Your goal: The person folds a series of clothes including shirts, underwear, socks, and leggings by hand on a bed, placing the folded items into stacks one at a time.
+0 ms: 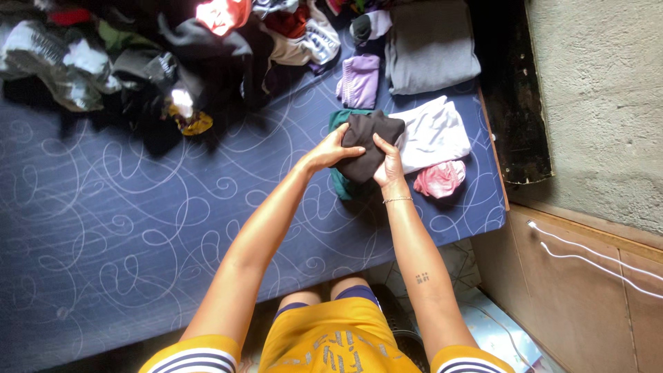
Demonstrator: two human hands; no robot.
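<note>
Dark folded garment [368,148]: a brown-black cloth bundle, being held over a teal folded piece [339,181] near the right edge of the bed [138,228], which is wearing a navy cover with pale swirl lines.

Heap of unsorted clothes [138,62]: lying across the far left and middle of the bed, mixed dark, grey, red and yellow pieces, well apart from the hands.

Left hand [330,150]: closing its fingers on the left side of the dark folded garment, thumb on top, gripping the cloth.

Right hand [390,166]: pressing against the garment's right side, fingers curled around its lower edge; a thin bracelet [398,200] is sitting at the wrist. Both hands are clasping the same bundle between them.

Lilac folded piece [359,79]: resting beyond the hands, just beside a grey folded stack [428,45].

White folded cloth [434,131]: lying immediately right of the dark garment, partly under it.

Pink crumpled item [440,178]: sitting near the bed's right edge, just below the white cloth.

Step, as judged: the fold appears to be finishing, with the bundle being squared and settled among the sorted pieces. The next move is calling for an even release from both sides, so that the folds are not springing open or sliding off the teal piece.
</note>
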